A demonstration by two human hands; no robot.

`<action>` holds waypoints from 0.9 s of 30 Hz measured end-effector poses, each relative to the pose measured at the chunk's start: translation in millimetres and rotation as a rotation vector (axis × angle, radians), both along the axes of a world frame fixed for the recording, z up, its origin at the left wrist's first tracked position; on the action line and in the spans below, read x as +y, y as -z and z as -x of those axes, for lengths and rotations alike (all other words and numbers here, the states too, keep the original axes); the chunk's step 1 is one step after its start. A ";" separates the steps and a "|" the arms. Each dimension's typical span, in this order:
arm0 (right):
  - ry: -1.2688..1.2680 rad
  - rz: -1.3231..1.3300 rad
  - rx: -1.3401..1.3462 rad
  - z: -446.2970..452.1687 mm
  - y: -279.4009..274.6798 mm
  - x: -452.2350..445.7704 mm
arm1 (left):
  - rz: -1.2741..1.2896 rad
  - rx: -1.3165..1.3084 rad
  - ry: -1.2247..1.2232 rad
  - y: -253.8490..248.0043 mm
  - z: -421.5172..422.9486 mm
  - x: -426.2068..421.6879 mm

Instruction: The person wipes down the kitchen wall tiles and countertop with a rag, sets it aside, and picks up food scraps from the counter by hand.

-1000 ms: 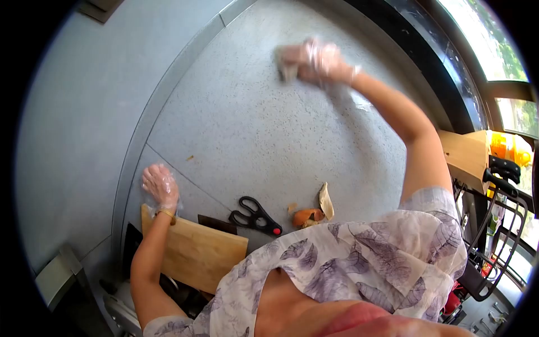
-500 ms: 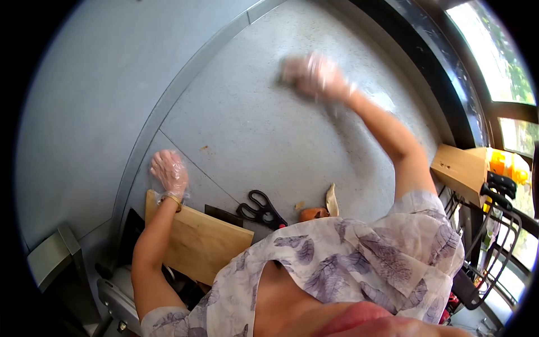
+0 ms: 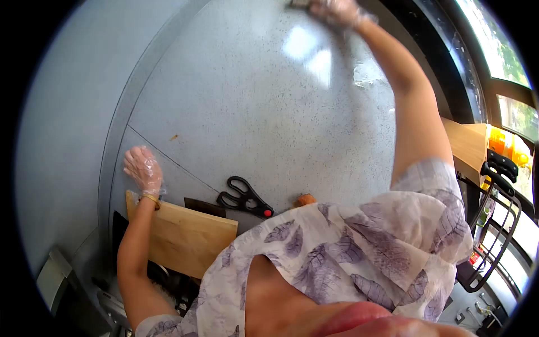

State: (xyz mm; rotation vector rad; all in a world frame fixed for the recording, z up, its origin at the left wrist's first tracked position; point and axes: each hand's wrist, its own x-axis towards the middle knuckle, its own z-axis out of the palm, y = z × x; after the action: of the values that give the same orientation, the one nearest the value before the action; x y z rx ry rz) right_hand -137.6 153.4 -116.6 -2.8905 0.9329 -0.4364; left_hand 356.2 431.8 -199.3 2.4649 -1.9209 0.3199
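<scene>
My right hand [image 3: 335, 11], in a clear plastic glove, reaches to the top edge of the head view. Its fingers are closed on a dark grey thing [image 3: 299, 3], cut off by the frame and too blurred to name. Below it stretches the grey countertop [image 3: 224, 95], wet and shiny in places. At the left, my left hand [image 3: 143, 168], also gloved, rests on the counter with nothing in it, its fingers lying flat. Just below that hand is a wooden board [image 3: 179, 238].
Black-handled scissors [image 3: 245, 197] and a dark flat strip [image 3: 205, 207] lie by the board. An orange-brown piece [image 3: 306, 199] sits near my shirt. A small brown scrap [image 3: 174, 137] lies on the counter. A wooden block [image 3: 466, 140] and black-handled tools [image 3: 499, 171] stand at the right.
My right hand has swept away from me to the far part of the counter. My left hand stays by the board. The view has shifted, and the pale peel is now out of sight.
</scene>
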 end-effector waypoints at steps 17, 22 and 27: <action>-0.144 -0.072 0.233 64.4 7.1 270.3 | 0.100 0.033 0.046 6.7 -2.3 -6.2; 0.355 -0.147 0.240 89.2 37.9 108.1 | 0.043 -0.015 0.035 9.1 -8.6 -5.9; 0.763 -0.161 0.302 53.9 -36.5 36.0 | 0.021 -0.008 0.034 -1.7 -11.5 -9.5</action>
State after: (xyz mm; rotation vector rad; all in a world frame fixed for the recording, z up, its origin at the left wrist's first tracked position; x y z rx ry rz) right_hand -191.5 189.4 -80.2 -2.3903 2.0071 0.0569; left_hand 367.7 422.3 -197.7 2.4190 -1.9492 0.3477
